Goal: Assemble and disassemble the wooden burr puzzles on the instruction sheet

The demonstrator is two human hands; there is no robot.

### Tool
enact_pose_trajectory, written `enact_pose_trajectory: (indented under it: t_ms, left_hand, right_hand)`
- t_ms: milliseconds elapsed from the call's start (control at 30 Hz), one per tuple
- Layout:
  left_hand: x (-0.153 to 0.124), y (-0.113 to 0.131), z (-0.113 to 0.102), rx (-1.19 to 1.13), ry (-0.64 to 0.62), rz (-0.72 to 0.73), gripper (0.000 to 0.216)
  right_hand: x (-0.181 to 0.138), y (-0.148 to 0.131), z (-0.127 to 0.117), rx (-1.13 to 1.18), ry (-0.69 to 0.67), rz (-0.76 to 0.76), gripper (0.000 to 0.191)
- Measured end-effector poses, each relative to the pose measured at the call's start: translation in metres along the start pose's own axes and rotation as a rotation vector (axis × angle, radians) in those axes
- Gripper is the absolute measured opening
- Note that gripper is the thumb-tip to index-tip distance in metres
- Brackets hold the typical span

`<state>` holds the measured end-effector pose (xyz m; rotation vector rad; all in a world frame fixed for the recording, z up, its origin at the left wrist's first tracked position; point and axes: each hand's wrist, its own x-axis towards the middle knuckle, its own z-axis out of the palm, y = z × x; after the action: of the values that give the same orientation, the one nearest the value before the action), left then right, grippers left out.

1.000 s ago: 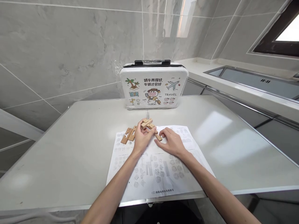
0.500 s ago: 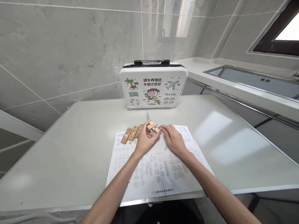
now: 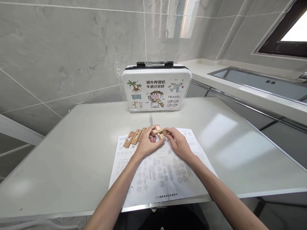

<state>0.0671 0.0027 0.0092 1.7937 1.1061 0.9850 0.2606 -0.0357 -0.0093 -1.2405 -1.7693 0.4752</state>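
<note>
Blocks of wood (image 3: 158, 131), slotted into a small cluster, are held just above a printed sheet (image 3: 158, 179) that is spread on the white surface (image 3: 72, 153). The cluster is pinched from either side by the left hand (image 3: 146, 144) and the right hand (image 3: 179, 145). Loose notched pieces (image 3: 133, 137) are laid just beside the left hand, and an illustrated case (image 3: 156, 88) is stood upright at the far edge.
</note>
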Motion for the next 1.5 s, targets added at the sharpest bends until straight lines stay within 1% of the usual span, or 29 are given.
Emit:
enact_pose_trajectory:
  t_ms: [133, 267, 467, 600, 800, 933, 1000, 1133, 1200, 1333, 1400, 1500]
  left_hand:
    - [0.002, 0.0, -0.007, -0.005, -0.055, 0.007, 0.062]
    - [0.003, -0.001, -0.012, 0.049, -0.093, 0.026, 0.061]
    - [-0.001, 0.002, -0.01, 0.136, -0.129, 0.052, 0.06]
    - [-0.003, 0.004, -0.009, 0.103, -0.162, 0.025, 0.062]
    - [-0.005, 0.001, -0.005, 0.054, -0.16, 0.033, 0.064]
    - [-0.005, 0.002, -0.002, -0.05, -0.156, -0.019, 0.068]
    - [-0.005, 0.004, -0.001, -0.144, -0.155, -0.054, 0.071]
    - [-0.005, 0.005, 0.0, -0.31, -0.182, -0.072, 0.072]
    - [-0.005, 0.005, 0.0, -0.356, -0.225, -0.05, 0.071]
    - [-0.005, 0.004, -0.002, -0.407, -0.321, 0.016, 0.07]
    - [-0.004, 0.004, -0.003, -0.412, -0.335, 0.023, 0.071]
    - [-0.004, 0.004, -0.003, -0.39, -0.33, -0.005, 0.076]
  right_hand:
    - [0.001, 0.004, -0.004, 0.059, -0.021, 0.034, 0.025]
    - [0.001, 0.008, -0.005, 0.073, -0.043, 0.048, 0.026]
    - [0.001, 0.01, -0.006, 0.074, -0.066, 0.034, 0.025]
    - [0.002, 0.007, -0.009, 0.113, -0.079, 0.017, 0.025]
    - [0.002, 0.002, -0.008, 0.165, -0.075, -0.001, 0.026]
    - [0.003, 0.006, -0.004, 0.192, 0.024, 0.079, 0.034]
    - [0.003, 0.008, -0.002, 0.229, 0.02, 0.131, 0.037]
    - [0.003, 0.007, -0.001, 0.293, -0.071, 0.222, 0.033]
    - [0.003, 0.005, -0.003, 0.328, -0.118, 0.277, 0.037]
    - [0.004, 0.005, -0.006, 0.609, -0.22, 0.384, 0.049]
    - [0.004, 0.006, -0.007, 0.726, -0.256, 0.423, 0.049]
    - [0.005, 0.008, -0.005, 0.816, -0.289, 0.477, 0.049]
